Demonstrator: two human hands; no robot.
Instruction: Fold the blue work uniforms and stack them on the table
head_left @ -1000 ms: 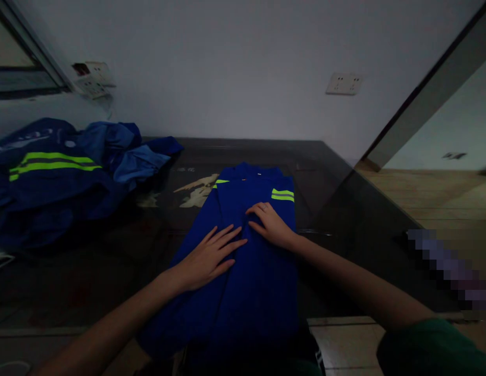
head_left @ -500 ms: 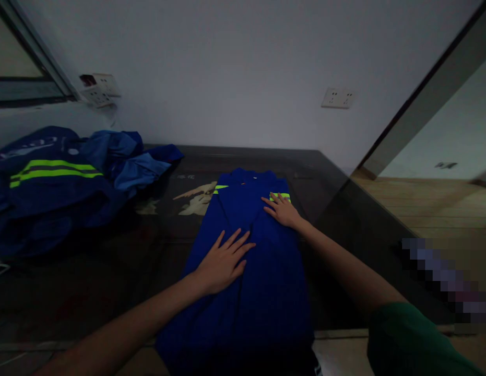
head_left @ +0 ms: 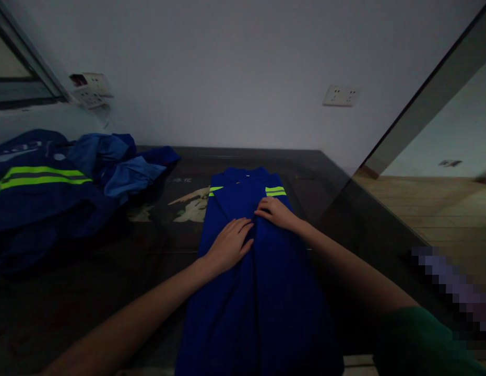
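A blue garment (head_left: pixel 282 271) with yellow-green reflective stripes lies lengthwise on a dark table (head_left: pixel 324 183), its collar at the far end and its near part reaching past the bottom of the view. Near the garment's middle, my left hand (head_left: pixel 232 244) has its fingers closed together on the cloth at a fold. My right hand (head_left: pixel 277 211) is just below the right stripe, fingers bent and pinching the edge of the folded cloth. The two hands are close but apart.
A heap of blue clothes (head_left: pixel 43 203) with reflective stripes covers the table's left side. Behind the table is a pale wall with a socket (head_left: pixel 340 96) on the right and more sockets (head_left: pixel 92 89) on the left. Wooden floor (head_left: pixel 403 203) shows at right.
Both hands were spread flat on the garment; now their fingers are drawn together and bent. My right hand has moved slightly nearer and left, off the stripe. The cloth's centre folds have shifted.
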